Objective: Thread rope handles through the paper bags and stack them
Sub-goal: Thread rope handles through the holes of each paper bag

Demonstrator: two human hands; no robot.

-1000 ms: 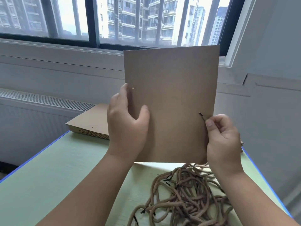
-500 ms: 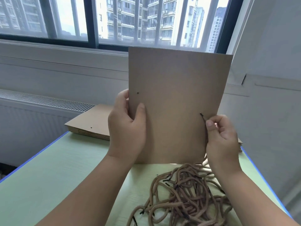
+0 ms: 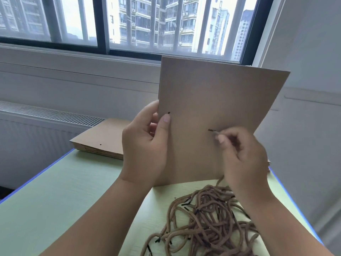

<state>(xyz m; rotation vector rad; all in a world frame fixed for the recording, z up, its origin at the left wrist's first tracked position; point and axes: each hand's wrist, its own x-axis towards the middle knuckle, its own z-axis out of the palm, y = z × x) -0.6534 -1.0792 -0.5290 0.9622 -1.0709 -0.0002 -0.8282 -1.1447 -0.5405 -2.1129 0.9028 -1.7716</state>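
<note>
The left hand (image 3: 144, 145) gripped the paper bag (image 3: 212, 100) by its nine o'clock edge, thumb flat on the near face just below a small dark hole (image 3: 168, 113), the other fingers curled behind. The right hand (image 3: 243, 156), blurred, was closed in a pinch on the rope handle (image 3: 214, 131), whose black tip lay against the bag's face at about four o'clock from that hole. Whether the tip had entered a hole there could not be told.

The bag stood upright and flat above the bench (image 3: 55, 200), its top corner at two o'clock tilted away. From under the right hand a strand dropped toward six o'clock into a tangled heap of brown ropes (image 3: 206, 222) on the bench. At nine o'clock from the held bag, past the left hand, a flat stack of bags (image 3: 99, 139) lay at the bench's far edge. Beyond it ran a radiator grille (image 3: 46, 113), and at twelve o'clock a window (image 3: 147, 24).
</note>
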